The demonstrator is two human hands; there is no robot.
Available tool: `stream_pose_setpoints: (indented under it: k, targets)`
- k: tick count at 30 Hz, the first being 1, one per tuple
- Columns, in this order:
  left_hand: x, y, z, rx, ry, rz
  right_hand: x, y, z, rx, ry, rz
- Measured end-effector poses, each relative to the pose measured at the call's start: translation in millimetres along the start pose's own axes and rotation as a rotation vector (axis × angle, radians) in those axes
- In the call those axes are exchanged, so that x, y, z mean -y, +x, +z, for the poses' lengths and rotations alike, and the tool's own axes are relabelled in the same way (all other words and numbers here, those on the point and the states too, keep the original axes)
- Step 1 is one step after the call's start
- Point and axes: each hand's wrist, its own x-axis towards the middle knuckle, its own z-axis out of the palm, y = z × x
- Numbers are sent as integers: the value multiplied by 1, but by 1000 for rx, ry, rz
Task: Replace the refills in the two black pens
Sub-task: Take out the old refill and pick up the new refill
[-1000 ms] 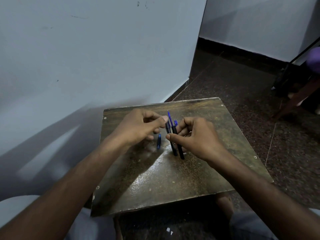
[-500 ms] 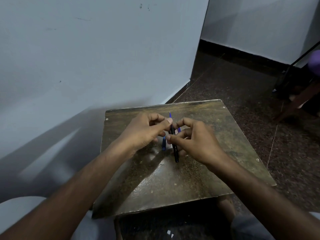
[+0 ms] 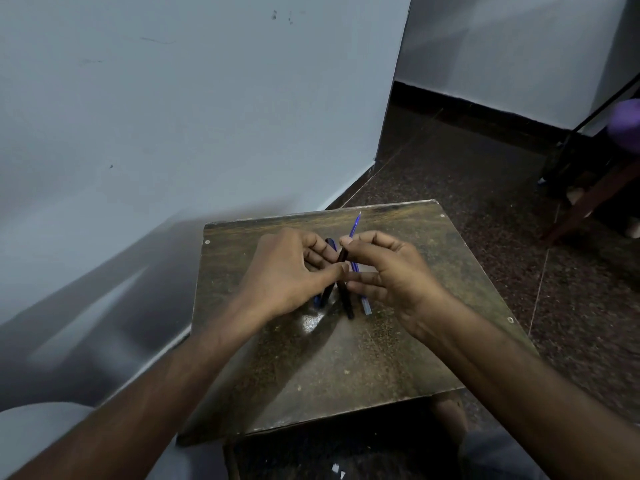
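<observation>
Both hands meet over a small worn wooden table (image 3: 346, 358). My right hand (image 3: 394, 275) pinches a thin blue refill (image 3: 356, 226), whose tip points up and away and whose clear lower end shows below the fingers. A black pen barrel (image 3: 347, 299) stands tilted just left of the refill, between the two hands, with my left thumb touching it. My left hand (image 3: 287, 271) is curled around a second dark pen (image 3: 323, 296), whose blue upper end shows above the fingers. Fingers hide the middle of all three.
A pale wall rises close on the left and behind the table. Dark speckled floor lies to the right, with a wooden furniture leg (image 3: 588, 202) and a dark stand at the far right. My knees sit under the table's near edge.
The two pens held together in my right hand have been split: one is now in my left hand. The blue refill sticks out farther and stands apart from the black barrel.
</observation>
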Motion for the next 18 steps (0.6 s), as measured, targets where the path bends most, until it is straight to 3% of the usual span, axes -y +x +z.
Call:
stream_pose_setpoints:
  k: [3, 6, 9, 13, 15, 18]
  targets:
    - [-2, -2, -2, 39, 48, 6, 9, 7, -6, -60, 93, -8]
    - [1, -2, -5, 33, 52, -13, 31, 18, -28, -175, 89, -165]
    - [4, 0, -12, -6, 13, -58, 49, 26, -57, -301, -298, -323]
    - [4, 3, -15, -30, -33, -94, 42, 37, -83, -341, -1058, -267]
    - [3, 4, -13, -34, -50, -109, 34, 43, -85, -343, -1227, -243]
    - [3, 5, -11, -28, -60, -117, 26, 51, -86, -331, -1285, -200]
